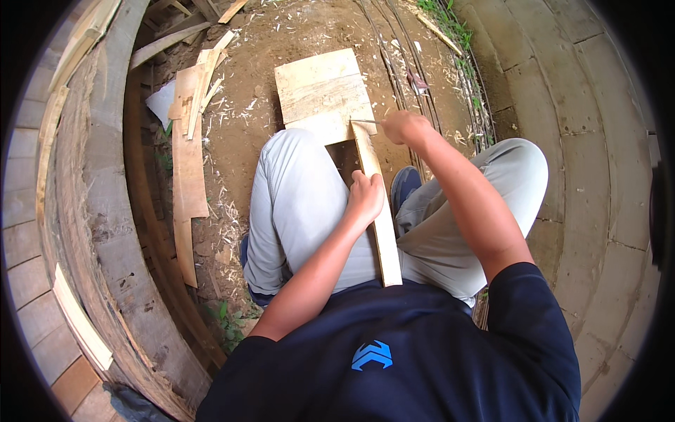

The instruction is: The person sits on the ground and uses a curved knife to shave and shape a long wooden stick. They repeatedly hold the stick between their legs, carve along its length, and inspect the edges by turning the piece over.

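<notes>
My left hand (367, 199) is closed around a pale, narrow wooden strip (385, 239). The strip slants from my lap up to a wooden block (320, 84) on the dirt ahead, where its far end rests. Closed near that far end, my right hand (406, 130) holds a tool with a thin metal blade (369, 122); the fingers hide its handle. The blade lies across the top of the strip, and its exact kind cannot be made out. My left forearm passes over my left leg.
Loose planks (186, 162) lie at the left beside a large weathered timber (116, 211). Wood shavings are scattered over the dirt. Long thin rods (394, 63) run along the ground at the right, next to a paved strip (583, 162). My knees flank the wooden strip.
</notes>
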The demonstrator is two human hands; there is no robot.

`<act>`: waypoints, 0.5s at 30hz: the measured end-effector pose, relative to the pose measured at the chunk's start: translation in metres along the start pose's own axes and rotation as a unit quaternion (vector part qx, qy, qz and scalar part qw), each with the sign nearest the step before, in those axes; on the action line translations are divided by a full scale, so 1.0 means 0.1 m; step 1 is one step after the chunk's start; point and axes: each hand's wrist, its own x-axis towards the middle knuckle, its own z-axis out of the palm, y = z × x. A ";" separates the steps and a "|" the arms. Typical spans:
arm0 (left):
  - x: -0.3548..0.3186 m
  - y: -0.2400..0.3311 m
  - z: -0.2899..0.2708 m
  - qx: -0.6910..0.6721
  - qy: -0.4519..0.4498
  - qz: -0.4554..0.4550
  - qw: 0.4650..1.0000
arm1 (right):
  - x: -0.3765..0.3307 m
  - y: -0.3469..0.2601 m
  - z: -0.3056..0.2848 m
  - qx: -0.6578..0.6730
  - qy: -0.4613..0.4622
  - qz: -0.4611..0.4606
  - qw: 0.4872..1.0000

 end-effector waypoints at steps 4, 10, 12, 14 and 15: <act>0.00 -0.04 0.01 0.014 -0.003 0.016 1.000 | 0.02 0.04 0.06 -0.003 -0.051 -0.026 0.998; 0.00 -0.18 0.00 0.249 -0.030 0.216 0.944 | -0.25 -0.12 0.12 0.070 0.006 0.040 0.997; -0.01 -0.17 0.00 0.215 -0.022 0.195 0.957 | -0.28 -0.17 0.20 0.040 0.024 0.044 0.998; -0.05 -0.10 -0.03 0.191 -0.030 0.172 0.966 | -0.32 -0.19 0.25 0.011 0.033 0.043 0.998; -0.06 -0.06 -0.06 0.185 -0.039 0.159 0.969 | -0.33 -0.19 0.26 -0.004 0.034 0.038 0.999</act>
